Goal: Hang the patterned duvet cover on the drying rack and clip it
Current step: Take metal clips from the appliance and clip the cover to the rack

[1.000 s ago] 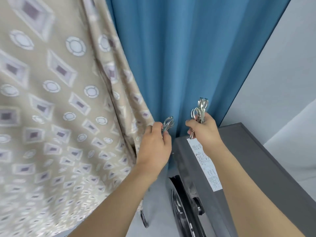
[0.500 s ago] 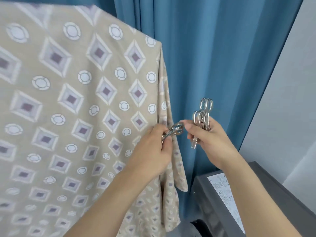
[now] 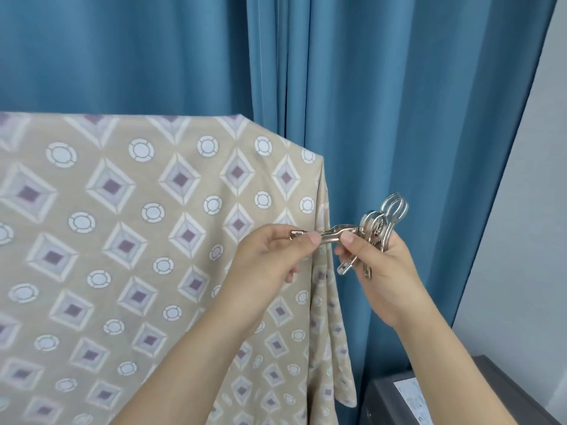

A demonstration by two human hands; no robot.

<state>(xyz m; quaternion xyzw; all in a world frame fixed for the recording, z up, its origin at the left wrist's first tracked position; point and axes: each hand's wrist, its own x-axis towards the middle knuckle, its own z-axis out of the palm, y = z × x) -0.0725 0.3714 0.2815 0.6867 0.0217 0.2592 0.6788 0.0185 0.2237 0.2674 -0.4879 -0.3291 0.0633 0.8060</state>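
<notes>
The patterned duvet cover [image 3: 129, 240] hangs draped over the hidden drying rack, and at its right edge the left hand [image 3: 270, 265] pinches one metal clip [image 3: 325, 235], apparently readying it, while the right hand [image 3: 380, 271] grips the spare clips [image 3: 383, 222].

Legible text: none; a white label [image 3: 412, 401] is sitting on top of the dark grey appliance [image 3: 380, 403] at the lower right corner, partly cut off by the forearm and the picture's edge; it is showing rows of fine print and a small bluish mark, all too small and blurred to be read; no brand, number or sign is showing on the appliance's visible casing; the patterned duvet cover [image 3: 129, 240] is carrying only diamonds and rings, no lettering; the metal clips [image 3: 377, 231] are bearing no readable marking.
</notes>
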